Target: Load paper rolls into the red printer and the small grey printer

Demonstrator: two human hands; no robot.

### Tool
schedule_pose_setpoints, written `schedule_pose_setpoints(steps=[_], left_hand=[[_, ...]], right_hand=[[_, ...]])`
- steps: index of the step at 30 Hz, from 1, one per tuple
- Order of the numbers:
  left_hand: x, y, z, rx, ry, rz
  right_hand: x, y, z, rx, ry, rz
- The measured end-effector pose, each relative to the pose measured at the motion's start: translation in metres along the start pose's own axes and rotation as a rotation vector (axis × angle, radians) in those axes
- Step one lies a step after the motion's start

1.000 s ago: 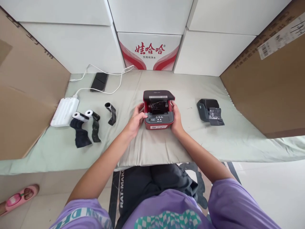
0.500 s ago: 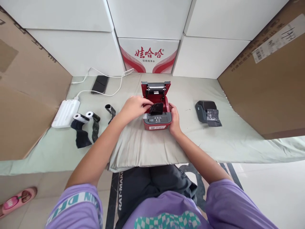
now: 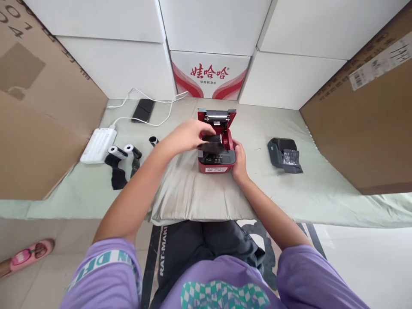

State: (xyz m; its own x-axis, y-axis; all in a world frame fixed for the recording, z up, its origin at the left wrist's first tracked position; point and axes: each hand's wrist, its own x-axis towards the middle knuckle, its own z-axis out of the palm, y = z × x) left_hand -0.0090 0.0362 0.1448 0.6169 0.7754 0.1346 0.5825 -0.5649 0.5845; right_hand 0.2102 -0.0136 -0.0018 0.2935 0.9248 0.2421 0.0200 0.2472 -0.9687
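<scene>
A small red label printer [image 3: 217,162] stands on a folded pale cloth pad [image 3: 199,197] in front of me, its lid tipped up and back. My left hand [image 3: 188,135] is closed on a black paper roll [image 3: 213,139], held just above the printer's open bay. My right hand [image 3: 238,159] grips the printer's right side and steadies it.
Two white-cored rolls with black tails [image 3: 120,165] and a third roll [image 3: 153,140] lie left of the pad, by a white power bank [image 3: 98,145] with cables and a black phone [image 3: 143,110]. A second black printer [image 3: 283,153] sits right. Cardboard panels [image 3: 360,111] and white boxes [image 3: 212,25] wall the area.
The printer's lid went from nearly shut to fully raised. My left hand left the printer's side, reached into the bay and lifted the black roll up out of it.
</scene>
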Motion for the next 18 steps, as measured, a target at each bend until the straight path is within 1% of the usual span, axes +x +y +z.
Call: schedule_pose_setpoints(steps=[2, 5, 7, 8, 9, 11, 14, 16, 18], left_hand=[[-0.024, 0.0, -0.021, -0.122, 0.099, -0.064], [-0.053, -0.012, -0.045, -0.218, 0.172, -0.196], [-0.061, -0.024, -0.052, -0.19, 0.202, -0.277], [-0.061, -0.03, -0.052, -0.145, 0.217, -0.321], [-0.059, -0.037, -0.05, -0.084, 0.225, -0.368], [-0.05, -0.052, -0.038, 0.07, 0.205, -0.459], [-0.032, -0.072, -0.011, 0.272, 0.13, -0.522], [-0.023, -0.08, 0.005, 0.341, 0.091, -0.558], [-0.02, -0.081, 0.015, 0.371, 0.078, -0.608]], right_hand=[[0.0, 0.001, 0.0, 0.005, 0.007, 0.005], [0.0, 0.001, 0.001, 0.011, 0.016, 0.008], [0.0, 0.0, 0.001, 0.006, 0.014, 0.005], [0.0, 0.0, 0.001, 0.0, 0.012, 0.001], [0.0, -0.001, 0.002, -0.009, 0.013, -0.004], [0.0, -0.002, 0.002, -0.024, 0.021, -0.017], [0.0, -0.002, 0.002, -0.037, 0.029, -0.031], [0.0, -0.002, 0.002, -0.037, 0.023, -0.034], [0.001, -0.001, 0.001, -0.035, 0.013, -0.033]])
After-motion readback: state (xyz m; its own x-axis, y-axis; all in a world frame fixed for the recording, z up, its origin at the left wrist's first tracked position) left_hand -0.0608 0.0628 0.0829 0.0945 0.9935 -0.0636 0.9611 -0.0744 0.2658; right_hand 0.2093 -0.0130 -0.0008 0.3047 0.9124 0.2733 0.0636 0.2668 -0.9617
